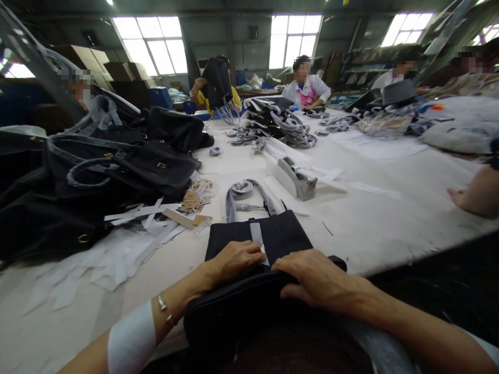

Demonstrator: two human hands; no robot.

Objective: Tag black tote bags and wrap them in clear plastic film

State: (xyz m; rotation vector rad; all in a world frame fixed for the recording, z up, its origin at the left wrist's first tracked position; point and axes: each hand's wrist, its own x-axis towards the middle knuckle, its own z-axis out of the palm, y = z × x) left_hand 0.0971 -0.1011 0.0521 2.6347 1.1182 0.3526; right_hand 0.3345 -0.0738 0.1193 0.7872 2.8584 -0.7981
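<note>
Head view: left hand (pixel 234 261), fingers together; right hand (pixel 316 278) clamped on smooth black bag (pixel 249 296).

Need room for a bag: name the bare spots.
Bare table lies between the tape dispenser and a co-worker's hand at right; another patch between the white strips and the left forearm. Far left is crowded with piled bags.

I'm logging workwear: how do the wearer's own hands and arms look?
Left hand and right hand: ungloved. The left wrist has a silvery bracelet, with a white band farther up. A pale edge shows by the right forearm.
</note>
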